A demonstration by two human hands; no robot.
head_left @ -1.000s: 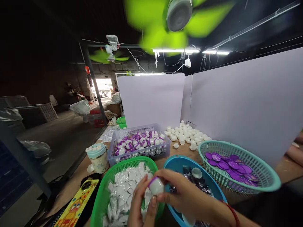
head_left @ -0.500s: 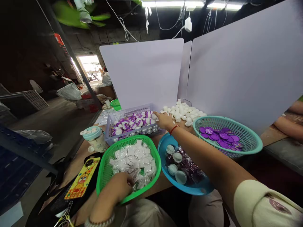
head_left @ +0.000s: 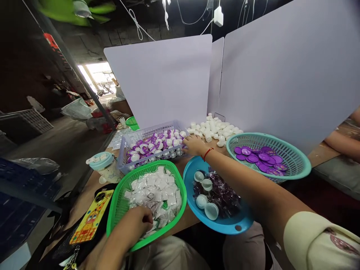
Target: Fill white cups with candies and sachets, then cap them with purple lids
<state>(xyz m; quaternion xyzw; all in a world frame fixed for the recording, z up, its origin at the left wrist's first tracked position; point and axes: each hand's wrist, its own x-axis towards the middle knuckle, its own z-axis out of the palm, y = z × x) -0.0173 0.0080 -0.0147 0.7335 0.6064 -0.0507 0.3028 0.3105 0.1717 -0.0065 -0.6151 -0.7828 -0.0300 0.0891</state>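
My left hand (head_left: 137,223) is over the near side of a green basket (head_left: 111,213) of small clear-wrapped white packets (head_left: 153,189). Its fingers are curled together, and their tips are hidden by the hand. At the right end of a lilac plastic basket (head_left: 120,155) is my right hand (head_left: 194,145), fingers apart and touching or close to its rim, with nothing seen in them. White-and-purple round capsules (head_left: 157,144) fill that basket. Below my right forearm sits a blue basin (head_left: 191,202) with dark purple wrapped pieces (head_left: 225,195) and several white cups (head_left: 211,211).
White cups (head_left: 216,129) are heaped before upright white panels (head_left: 168,82). A teal basket (head_left: 305,165) at right holds purple discs (head_left: 264,157). On the left are a lidded tumbler (head_left: 108,168) and a phone in a yellow case (head_left: 91,219). Another person's arm (head_left: 343,144) shows at far right.
My right hand has drawn back slightly to the right from a capsule at the basket's end. My left hand stays among the packets. The whole view has shifted a little.
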